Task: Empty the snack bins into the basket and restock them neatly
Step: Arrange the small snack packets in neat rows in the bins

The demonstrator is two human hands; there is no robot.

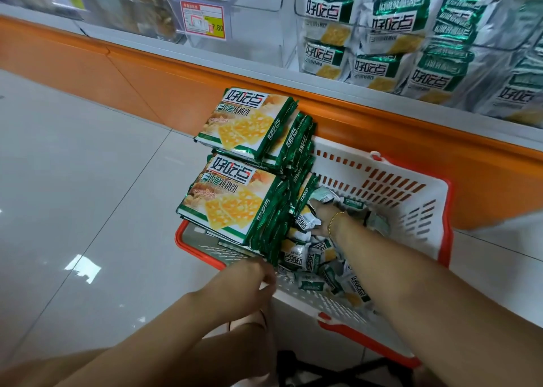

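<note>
A white basket (411,210) with an orange rim stands on the floor against the shelf base. Its left side holds two rows of large green-and-white cracker packs (232,201) standing on edge. Loose small packets (308,263) of the same brand lie in a heap on the basket floor. My left hand (252,281) is at the near rim, its fingers curled against the near end of the front row of packs. My right hand (321,214) reaches down into the loose packets, with its fingertips hidden among them.
Above the orange shelf base (382,128), a clear bin (411,39) on the right is full of the same packs. The clear bin (249,19) beside it on the left has a red price tag (202,19). Grey floor tiles spread to the left.
</note>
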